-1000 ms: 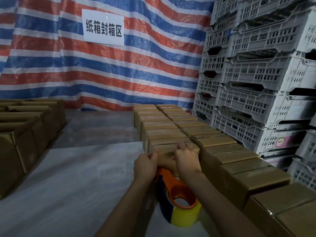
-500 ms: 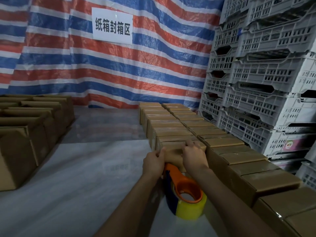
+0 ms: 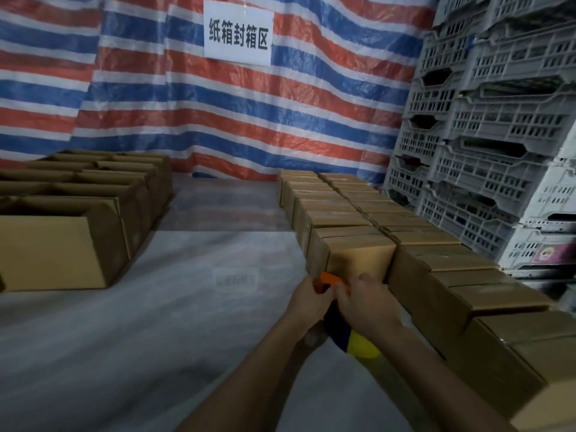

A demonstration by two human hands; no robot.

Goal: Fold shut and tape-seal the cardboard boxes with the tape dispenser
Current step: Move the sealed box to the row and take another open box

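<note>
Hands: my left hand (image 3: 307,304) and right hand (image 3: 367,307) are close together. Both are curled onto the tape dispenser (image 3: 339,330), though blur hides the exact finger placement.
Dispenser: it sits between my hands and partly under them. Its orange end points away from me and the yellow tape roll (image 3: 366,349) is nearest my wrists.
Box: the nearest closed box (image 3: 360,260) is just beyond my fingertips, at the end of a tight row running away from me.
Risk, strip: if I start the tape off-centre or too low on the front face, it could miss the flap seam.
Risk, box: the box looks light, so pushing could shove it into its neighbours.
Risk, fingers: they are near the orange end, where I judge the cutter sits.
Risk, tape: loose tape could cling to itself.
Materials: matte brown cardboard with crisp edges, hard glossy plastic, and slick shiny tape. A pale, faintly wrinkled sheet covers the tabletop (image 3: 187,307).
To my left: open boxes (image 3: 56,244), well apart.
</note>
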